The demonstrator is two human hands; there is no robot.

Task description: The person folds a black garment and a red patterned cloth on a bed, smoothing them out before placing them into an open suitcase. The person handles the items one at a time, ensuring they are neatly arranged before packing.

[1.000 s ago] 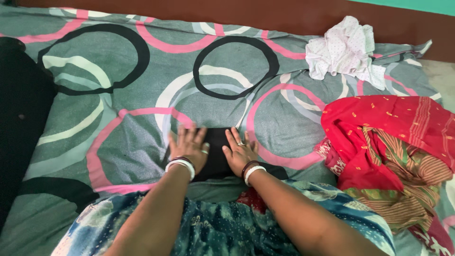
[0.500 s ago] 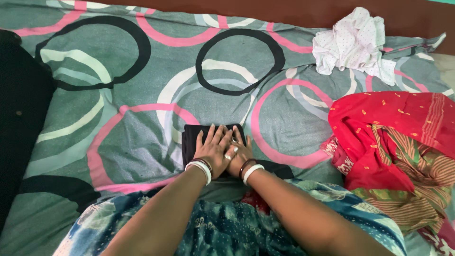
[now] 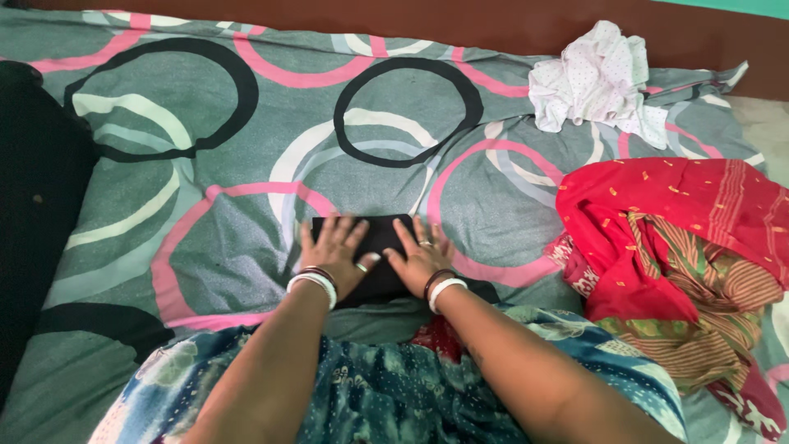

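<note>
Both our hands were flat, fingers spread, palms down on the folded black cloth [image 3: 380, 256]; neither was gripping anything. Our left hand [image 3: 333, 251] covered the cloth's left half, our right hand [image 3: 419, 256] its right half, thumbs nearly meeting at the middle. White and dark bangles [image 3: 314, 282] sat on both wrists, with a ring on each hand.

The black cloth lay on the bedsheet [image 3: 246, 164], grey-green with pink, black and white rings, close to the near edge of the bed, roughly centred, just beyond our blue patterned lap fabric [image 3: 370, 395].

A red and striped garment heap [image 3: 674, 247] was piled by the right edge, well apart from the cloth. A crumpled white dotted cloth [image 3: 596, 82] sat at the far right corner. A dark fabric mass [image 3: 37, 214] ran along the left edge.
</note>
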